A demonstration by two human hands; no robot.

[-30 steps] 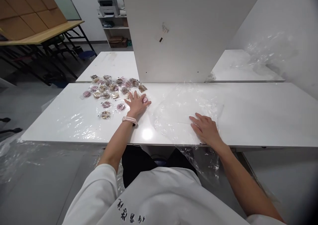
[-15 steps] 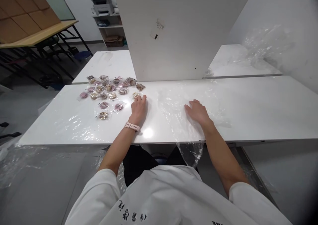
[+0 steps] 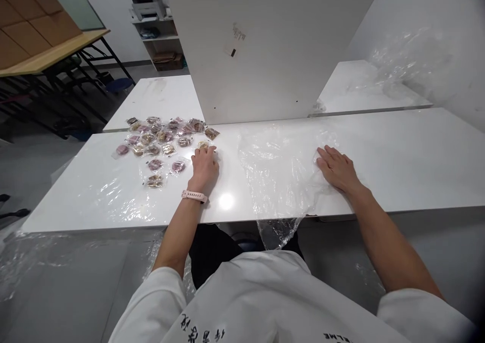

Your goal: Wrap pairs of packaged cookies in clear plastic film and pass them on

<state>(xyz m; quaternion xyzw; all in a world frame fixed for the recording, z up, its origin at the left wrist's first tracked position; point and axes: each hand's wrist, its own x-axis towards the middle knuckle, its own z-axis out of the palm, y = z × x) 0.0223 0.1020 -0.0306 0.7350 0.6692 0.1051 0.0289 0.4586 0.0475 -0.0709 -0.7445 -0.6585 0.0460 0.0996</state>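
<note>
Looking down, we face a long white table (image 3: 409, 161) running across in front of us. Against its far edge stands a tall white panel (image 3: 273, 45), blocking our view of the middle beyond it. At the far left, a wooden table (image 3: 71, 42) bears large cardboard (image 3: 26, 19). On our own table, a clear plastic sheet (image 3: 273, 186) lies between our two hands, wrinkled, with its near end hanging over the front edge. More crumpled plastic (image 3: 409, 60) sits behind, at the far right. Left of the panel we see a shelf (image 3: 162, 38) with a printer (image 3: 147, 7) on top, and a blue stool (image 3: 119, 84) near the wooden table.

Our right hand (image 3: 339, 166) is palm down and unclenched, fingers extended at the right part of the sheet. Our left hand (image 3: 204, 168) is bent over at the right end of the wrapped packets (image 3: 161, 136), which are clustered on the left half of our table, a few lying apart nearer us. A pale packet (image 3: 203, 144) shows just beyond its fingertips; we cannot tell whether they grip anything. A pink band (image 3: 194, 196) circles our left wrist.
</note>
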